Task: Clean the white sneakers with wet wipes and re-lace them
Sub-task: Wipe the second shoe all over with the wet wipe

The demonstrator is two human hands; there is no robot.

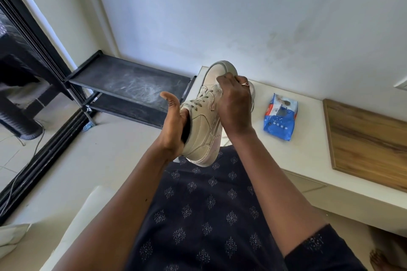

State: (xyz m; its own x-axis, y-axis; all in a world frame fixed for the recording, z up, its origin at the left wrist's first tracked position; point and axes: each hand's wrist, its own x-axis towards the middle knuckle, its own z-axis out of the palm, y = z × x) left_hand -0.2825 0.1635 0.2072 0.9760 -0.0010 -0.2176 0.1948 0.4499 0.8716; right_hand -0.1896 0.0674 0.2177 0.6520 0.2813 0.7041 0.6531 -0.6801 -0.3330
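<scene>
While left grip (pixel 172 126) clamps one sneaker (pixel 203 132), right grip (pixel 234 103) clutches one wipe (pixel 218 86); one pack (pixel 280 117)

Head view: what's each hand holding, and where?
Left hand holds the beige lace-up sneaker at its heel opening, fingers inside. Right hand clutches an apparent white wipe against the forefoot.

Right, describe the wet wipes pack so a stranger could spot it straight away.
Look along the low white ledge that runs at the foot of the wall. The pack lies flat on it, between the held sneaker and the wooden board. It is the only blue thing on the ledge, a soft crinkled pouch with white print.
</scene>
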